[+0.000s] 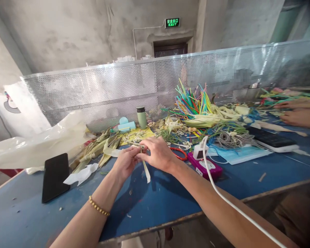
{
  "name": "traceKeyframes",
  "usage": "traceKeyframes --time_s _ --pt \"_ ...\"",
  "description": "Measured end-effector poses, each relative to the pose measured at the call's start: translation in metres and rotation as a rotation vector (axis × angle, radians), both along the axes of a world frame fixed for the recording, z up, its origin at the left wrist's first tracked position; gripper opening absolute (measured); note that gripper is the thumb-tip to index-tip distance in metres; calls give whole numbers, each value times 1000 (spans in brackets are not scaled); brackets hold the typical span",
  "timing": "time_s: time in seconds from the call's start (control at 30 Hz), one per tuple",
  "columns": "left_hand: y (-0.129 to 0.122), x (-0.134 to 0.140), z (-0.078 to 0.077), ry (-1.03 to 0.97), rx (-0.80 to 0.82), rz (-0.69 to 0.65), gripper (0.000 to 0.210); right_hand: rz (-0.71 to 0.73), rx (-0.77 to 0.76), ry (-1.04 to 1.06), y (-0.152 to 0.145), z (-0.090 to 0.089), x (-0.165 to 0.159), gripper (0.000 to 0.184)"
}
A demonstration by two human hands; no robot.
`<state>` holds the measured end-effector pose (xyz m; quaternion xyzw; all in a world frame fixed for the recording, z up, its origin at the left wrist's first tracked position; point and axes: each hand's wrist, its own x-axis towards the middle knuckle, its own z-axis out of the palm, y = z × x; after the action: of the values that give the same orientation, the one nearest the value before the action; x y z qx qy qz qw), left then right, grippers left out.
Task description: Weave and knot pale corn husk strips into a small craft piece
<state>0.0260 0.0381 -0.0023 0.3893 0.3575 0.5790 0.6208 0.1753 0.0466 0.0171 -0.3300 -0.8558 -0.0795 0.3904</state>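
Over the blue table, my left hand (129, 159) and my right hand (158, 153) meet, their fingers closed together on a pale strip of husk (146, 171). One end of the strip hangs down below my fingers; the part between the fingertips is mostly hidden. Dried corn husks (95, 151) lie to the left of my hands. Behind them, husk scraps and green strands (170, 127) are heaped on the table. Just right of my right hand are the red handles of scissors (179, 154).
A black phone (56, 177) and white paper (81, 174) lie left. A purple power strip (205, 167) with a white cable, a blue face mask (239, 155) and a power bank (274, 139) are right. A green bottle (141, 117) stands behind. Another person's hands (302, 113) are at far right.
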Motion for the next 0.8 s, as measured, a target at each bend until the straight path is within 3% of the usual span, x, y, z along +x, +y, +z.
traceKeyframes --time_s 0.13,0.27,0.63,0.8 --pt "-3 2 0 70 39 -55 13 -79 -8 -87 4 -8 -2 5" --pt "-2 0 1 155 141 -122 17 -71 -32 -54 10 -10 1 13" --pt "-3 2 3 231 182 -19 8 58 -167 140 16 -6 6 25" --pt "-3 1 5 191 209 -10 13 115 -50 34 14 -6 8 34"
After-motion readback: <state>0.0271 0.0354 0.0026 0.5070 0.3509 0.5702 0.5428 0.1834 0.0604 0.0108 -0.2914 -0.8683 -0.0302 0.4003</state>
